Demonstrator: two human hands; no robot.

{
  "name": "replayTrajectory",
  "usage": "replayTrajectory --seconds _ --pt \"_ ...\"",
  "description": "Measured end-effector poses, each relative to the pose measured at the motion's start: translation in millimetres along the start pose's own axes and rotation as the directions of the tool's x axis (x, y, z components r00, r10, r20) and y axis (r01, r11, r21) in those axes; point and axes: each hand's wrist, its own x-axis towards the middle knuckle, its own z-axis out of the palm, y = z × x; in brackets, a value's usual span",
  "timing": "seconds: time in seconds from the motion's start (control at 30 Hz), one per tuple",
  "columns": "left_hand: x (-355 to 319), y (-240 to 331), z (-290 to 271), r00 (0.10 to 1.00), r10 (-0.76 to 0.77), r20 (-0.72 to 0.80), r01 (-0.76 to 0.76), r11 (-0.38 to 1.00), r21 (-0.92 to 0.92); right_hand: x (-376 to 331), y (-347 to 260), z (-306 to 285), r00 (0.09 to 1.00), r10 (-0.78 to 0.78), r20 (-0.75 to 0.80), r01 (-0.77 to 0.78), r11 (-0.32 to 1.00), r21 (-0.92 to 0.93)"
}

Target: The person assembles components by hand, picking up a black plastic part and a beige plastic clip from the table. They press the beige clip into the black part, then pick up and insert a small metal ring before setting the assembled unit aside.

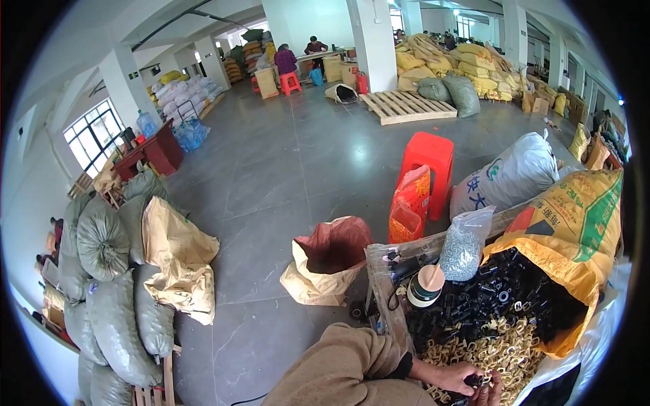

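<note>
My left hand (pixel 455 375) reaches in from the lower edge in a tan sleeve, its fingers closed on a small black part (pixel 474 381). Only the fingers of my right hand (pixel 496 391) show at the lower edge, touching the same part. Both hands rest over a heap of pale gold metal clips (pixel 491 350). Just beyond lies a pile of black plastic parts (pixel 504 298), spilling from an open yellow woven sack (pixel 575 233).
A clear bag of small grey pieces (pixel 464 245) and a beige-capped roll (pixel 425 284) sit beside the pile. An open brown paper sack (pixel 323 264), a red stool (pixel 426 166) and a white sack (pixel 508 177) stand ahead. Grey-green sacks (pixel 108 291) line the left. Seated people (pixel 285 61) work far back.
</note>
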Motion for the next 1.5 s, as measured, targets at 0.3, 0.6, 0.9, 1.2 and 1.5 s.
replayTrajectory --seconds 0.3,0.6,0.9,1.2,1.5 --pt "-3 46 -3 1.000 0.004 0.006 -0.005 0.998 0.069 -19 -13 11 0.976 0.215 -0.036 -0.199 0.945 0.259" --pt "-6 78 -1 0.992 0.073 0.106 -0.052 0.981 -0.185 -37 -12 0 0.868 0.359 0.344 -0.495 0.680 0.541" --pt "-14 71 -2 0.994 -0.021 0.112 0.045 0.975 -0.217 -58 -68 34 0.964 0.206 0.169 -0.264 0.653 0.710" --pt "-24 55 -3 0.996 0.078 -0.036 -0.070 0.980 0.186 -65 -63 37 0.969 0.198 0.148 -0.248 0.769 0.589" --pt "-28 51 -1 0.976 -0.205 0.080 0.195 0.974 0.118 -78 -72 50 0.988 0.156 -0.020 -0.126 0.864 0.488"
